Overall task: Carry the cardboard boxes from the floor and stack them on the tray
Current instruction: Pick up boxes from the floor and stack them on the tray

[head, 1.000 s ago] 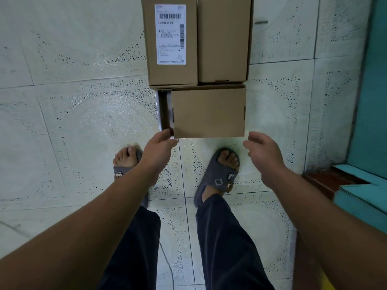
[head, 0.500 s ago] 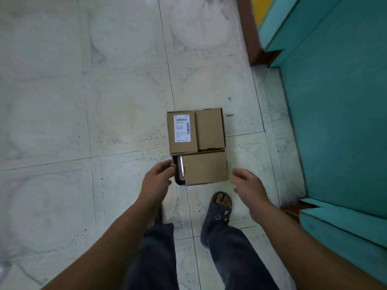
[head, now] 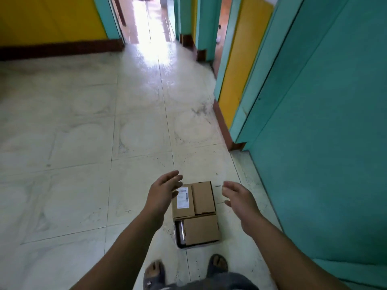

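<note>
Three cardboard boxes (head: 201, 229), stiff, likely light, packed on a tray (head: 179, 237) on the floor (head: 83, 143). Left hand (head: 162, 191) and right hand (head: 238, 197) hover spread, empty; grip opposite sides.

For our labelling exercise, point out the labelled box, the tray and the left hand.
labelled box (head: 182, 198): head view, its white label.
tray (head: 180, 234): head view, bare left part.
left hand (head: 162, 192): head view, back of hand.

Daylight glare on floor (head: 150, 57) from corridor; soft blur, edges bowed.
</note>
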